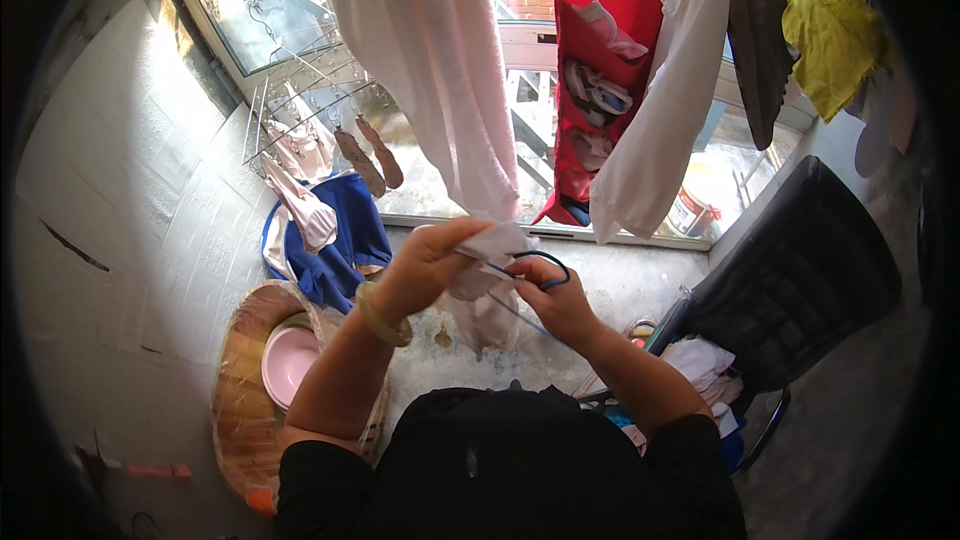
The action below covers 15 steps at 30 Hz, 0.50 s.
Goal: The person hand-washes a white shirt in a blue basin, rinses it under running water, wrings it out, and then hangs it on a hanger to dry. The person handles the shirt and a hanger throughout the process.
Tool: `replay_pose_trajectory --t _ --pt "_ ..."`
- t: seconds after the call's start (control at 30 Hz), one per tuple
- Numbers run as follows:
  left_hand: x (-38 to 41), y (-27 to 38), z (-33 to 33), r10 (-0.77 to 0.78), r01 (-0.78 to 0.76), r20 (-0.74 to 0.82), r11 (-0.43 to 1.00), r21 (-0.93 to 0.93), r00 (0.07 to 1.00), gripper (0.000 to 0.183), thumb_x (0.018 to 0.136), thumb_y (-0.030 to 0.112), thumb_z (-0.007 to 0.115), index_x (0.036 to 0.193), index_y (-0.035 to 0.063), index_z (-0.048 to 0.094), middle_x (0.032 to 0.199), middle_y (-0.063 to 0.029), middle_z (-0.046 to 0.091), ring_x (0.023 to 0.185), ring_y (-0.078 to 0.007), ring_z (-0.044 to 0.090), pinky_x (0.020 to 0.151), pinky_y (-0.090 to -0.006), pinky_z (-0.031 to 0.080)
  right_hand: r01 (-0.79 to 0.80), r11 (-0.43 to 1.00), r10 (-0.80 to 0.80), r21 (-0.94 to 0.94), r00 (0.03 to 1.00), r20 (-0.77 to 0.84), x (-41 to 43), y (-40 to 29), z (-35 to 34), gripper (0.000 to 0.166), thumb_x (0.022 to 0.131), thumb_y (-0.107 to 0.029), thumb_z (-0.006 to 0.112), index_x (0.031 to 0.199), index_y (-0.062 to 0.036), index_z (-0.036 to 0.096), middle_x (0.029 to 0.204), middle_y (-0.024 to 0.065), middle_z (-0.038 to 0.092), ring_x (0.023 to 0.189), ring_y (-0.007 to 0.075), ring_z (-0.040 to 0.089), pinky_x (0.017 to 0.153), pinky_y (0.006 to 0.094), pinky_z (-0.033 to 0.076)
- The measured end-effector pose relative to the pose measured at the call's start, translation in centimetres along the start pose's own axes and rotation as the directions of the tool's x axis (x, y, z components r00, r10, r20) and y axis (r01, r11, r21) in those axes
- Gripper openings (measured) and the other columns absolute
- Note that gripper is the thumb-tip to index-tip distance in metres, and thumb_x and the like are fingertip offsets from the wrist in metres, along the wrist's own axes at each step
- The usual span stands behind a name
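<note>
My left hand (436,259) grips a white garment (484,307), which hangs down in front of me. A bangle circles that wrist. In my right hand (551,300) is a blue clothes hanger (555,255), its curved end up and a straight bar running down past the wrist. Part of the hanger lies against the garment's upper edge; how far it reaches inside the cloth is hidden. Just beyond my hands hangs a long pale pink towel (450,75).
A red hanging organizer (600,97), a white garment (675,112) and a yellow cloth (829,37) hang ahead. Left are a clip rack (300,97) with laundry and a wooden tub (240,390) holding a pink basin (289,367). A black chair (802,277) bears clothes (705,367) at right.
</note>
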State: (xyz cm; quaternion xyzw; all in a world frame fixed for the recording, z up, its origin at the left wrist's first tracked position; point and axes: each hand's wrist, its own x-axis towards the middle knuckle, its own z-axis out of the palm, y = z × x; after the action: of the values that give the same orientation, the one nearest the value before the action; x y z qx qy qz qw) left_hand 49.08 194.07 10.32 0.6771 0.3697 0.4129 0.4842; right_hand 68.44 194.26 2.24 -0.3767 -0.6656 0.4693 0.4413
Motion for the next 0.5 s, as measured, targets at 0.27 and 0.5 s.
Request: replay_pose_trajectory --t 0.27,0.5 --pt "-0.5 0.5 4.3 0.192 -0.239 0.152 0.873 0.424 0.97 0.03 0.078 0.004 0.06 0.107 0.0 0.056 0.102 -0.0142 0.055 0.098 -0.0283 0.054 0.083 -0.0338 0.043 -0.089 0.927 0.102 0.363 0.995 -0.017 -1.7 -0.2 -2.1 0.011 0.081 -0.004 0.053 0.088 0.0017 0.06 0.074 0.0003 0.055 0.062 0.0066 0.047 0.055 0.02 0.036" --pt "-0.2 0.9 4.2 0.257 -0.322 0.195 0.787 0.525 0.946 0.03 0.072 0.009 0.069 0.099 0.0004 0.058 0.103 -0.0125 0.057 0.092 -0.0292 0.058 0.079 -0.034 0.046 -0.06 0.897 0.061 0.438 0.998 0.012 -1.9 -1.6 -3.5 0.014 0.08 -0.001 0.05 0.09 0.002 0.059 0.074 0.0005 0.055 0.065 0.0071 0.048 0.057 0.0204 0.037"
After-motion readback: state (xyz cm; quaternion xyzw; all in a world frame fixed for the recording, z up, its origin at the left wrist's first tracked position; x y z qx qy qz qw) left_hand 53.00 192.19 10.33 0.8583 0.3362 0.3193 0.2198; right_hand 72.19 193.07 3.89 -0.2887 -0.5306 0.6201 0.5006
